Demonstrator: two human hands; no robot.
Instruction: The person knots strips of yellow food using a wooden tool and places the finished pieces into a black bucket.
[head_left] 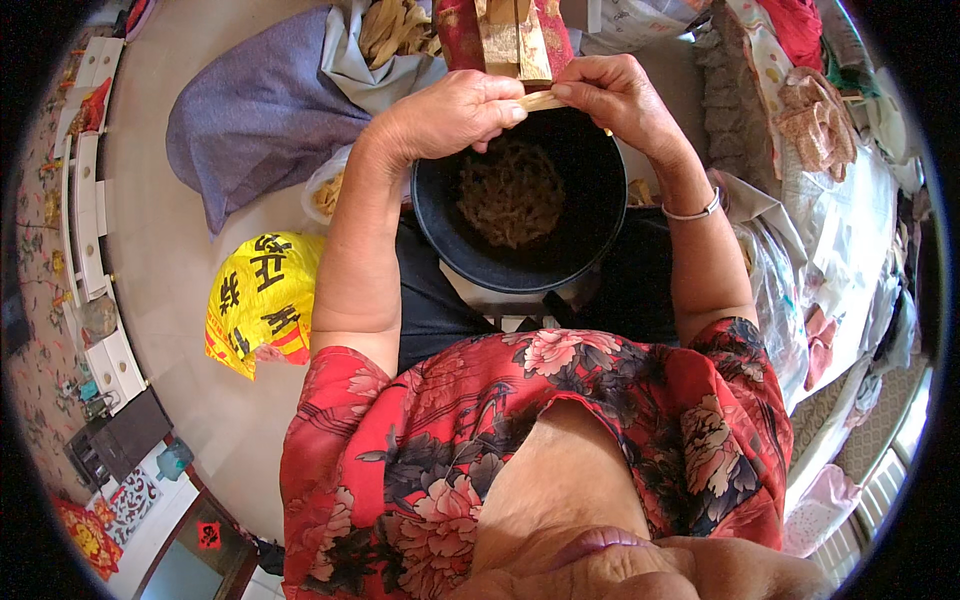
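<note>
My left hand (452, 112) and my right hand (622, 102) meet over the far rim of a black bucket (518, 272). Between them they pinch the two ends of a short, pale yellow, flat strip (541, 101), whose exact kind I cannot make out. Inside the bucket lies a heap of brownish shredded pieces (512, 195). Just beyond my fingers, a wooden block with a lengthwise slot (516, 45) rests on a dark red patterned cloth (455, 32). The bucket stands between my legs.
Left of the block, a grey-blue cloth sack (265, 110) holds dried tan strips (396, 30). A yellow plastic bag (262, 300) and a clear bag with pale pieces (327, 190) sit by my left arm. Plastic-covered piles (850, 250) line the right side.
</note>
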